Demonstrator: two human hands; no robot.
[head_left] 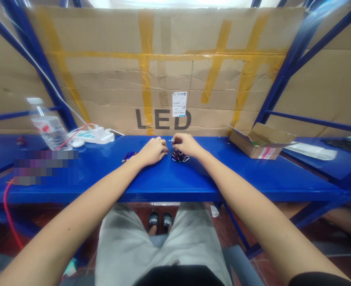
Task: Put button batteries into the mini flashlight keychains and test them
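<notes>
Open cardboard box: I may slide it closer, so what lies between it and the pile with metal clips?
The head view shows the right wrist, then blue tabletop, between the pile and the box.

Black "LED" on the cardboard [172, 75], apparently "SMILE" on the slippers [153, 219], white label [179, 104] illegible.

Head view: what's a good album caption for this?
Left hand close to right hand, which pinches a small piece near piled clips on a blue table.

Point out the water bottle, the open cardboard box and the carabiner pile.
Water bottle [51, 127], head view, on its body.
Open cardboard box [243, 145], head view, on its side wall.
Carabiner pile [179, 157], head view, on its middle.
</notes>
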